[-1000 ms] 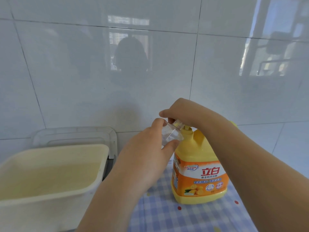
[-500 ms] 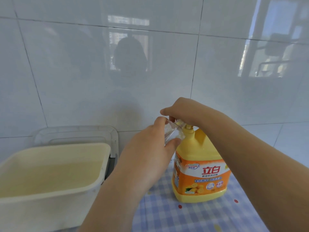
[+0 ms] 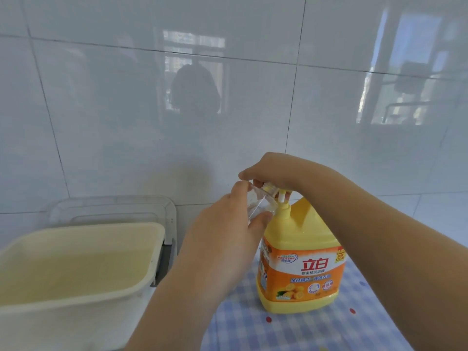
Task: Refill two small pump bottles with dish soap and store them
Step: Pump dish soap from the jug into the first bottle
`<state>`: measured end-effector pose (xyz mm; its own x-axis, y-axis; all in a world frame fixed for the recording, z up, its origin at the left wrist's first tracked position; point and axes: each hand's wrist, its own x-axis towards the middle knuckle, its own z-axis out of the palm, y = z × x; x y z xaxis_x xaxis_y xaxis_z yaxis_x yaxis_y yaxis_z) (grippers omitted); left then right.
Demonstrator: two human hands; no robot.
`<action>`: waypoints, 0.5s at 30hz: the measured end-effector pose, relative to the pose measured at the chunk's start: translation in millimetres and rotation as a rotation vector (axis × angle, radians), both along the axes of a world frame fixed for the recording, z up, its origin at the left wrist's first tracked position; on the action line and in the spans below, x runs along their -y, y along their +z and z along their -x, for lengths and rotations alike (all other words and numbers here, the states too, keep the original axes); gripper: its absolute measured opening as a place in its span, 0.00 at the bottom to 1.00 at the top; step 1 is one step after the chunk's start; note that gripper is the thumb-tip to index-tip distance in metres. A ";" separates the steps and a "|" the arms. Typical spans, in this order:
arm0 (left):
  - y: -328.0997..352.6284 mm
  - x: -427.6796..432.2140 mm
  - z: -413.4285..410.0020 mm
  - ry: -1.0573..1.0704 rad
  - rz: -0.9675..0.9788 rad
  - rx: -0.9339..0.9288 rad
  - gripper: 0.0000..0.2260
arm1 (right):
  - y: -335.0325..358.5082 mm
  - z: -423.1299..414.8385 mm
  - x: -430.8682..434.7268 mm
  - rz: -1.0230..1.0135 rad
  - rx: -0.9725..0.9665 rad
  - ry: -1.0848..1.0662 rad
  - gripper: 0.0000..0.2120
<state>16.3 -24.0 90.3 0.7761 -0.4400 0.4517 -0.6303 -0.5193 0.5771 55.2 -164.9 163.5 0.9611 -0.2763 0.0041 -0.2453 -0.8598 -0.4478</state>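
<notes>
Clear plastic, the small bottle (image 3: 260,203) sits tilted in the left hand (image 3: 228,239), fingers clamped around it, mouth at the spout so soap lands inside; the right hand (image 3: 276,173) fingers cover the yellow dish soap jug (image 3: 301,262) pump.

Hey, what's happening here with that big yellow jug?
A person is refilling a small clear bottle from the big yellow dish soap jug. The left hand holds the little bottle tilted with its mouth up at the jug's pump spout, and the right hand sits on top of the pump head. The jug stands upright on a blue checked cloth. To the left sits a cream plastic tub. How much soap is in the little bottle, I cannot tell.
</notes>
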 end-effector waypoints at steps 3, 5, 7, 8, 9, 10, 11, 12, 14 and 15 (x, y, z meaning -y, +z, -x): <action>0.3 0.2 0.5 -0.001 -0.005 -0.014 0.19 | -1.3 0.2 -0.1 -0.016 0.010 0.003 0.16; 0.0 0.4 1.0 0.003 -0.021 -0.016 0.19 | -3.2 0.2 1.4 -0.023 0.015 0.006 0.17; 0.1 0.8 0.9 0.005 -0.036 -0.006 0.19 | -4.1 0.4 2.5 -0.023 0.019 0.004 0.17; 0.3 1.2 1.1 0.005 -0.039 -0.003 0.19 | -4.1 1.0 3.0 -0.025 0.021 0.002 0.17; 0.0 1.2 0.6 0.006 -0.040 -0.003 0.20 | -4.4 0.4 3.0 -0.027 0.023 0.001 0.17; -0.3 1.2 0.1 0.007 -0.040 -0.003 0.20 | -4.7 0.3 3.1 -0.029 0.026 0.000 0.17; -0.6 1.0 -0.5 0.008 -0.042 -0.005 0.19 | -5.4 -0.5 3.2 -0.027 0.028 -0.001 0.17; -1.4 0.9 -1.5 0.010 -0.053 -0.006 0.19 | -7.0 -1.9 3.4 -0.023 0.029 -0.003 0.17; -2.8 0.8 -3.0 0.016 -0.090 0.000 0.17 | -11.1 -4.1 4.4 -0.008 0.034 -0.009 0.18; -3.5 1.1 -3.6 0.019 -0.103 0.001 0.16 | -13.1 -4.8 5.3 -0.006 0.043 -0.010 0.18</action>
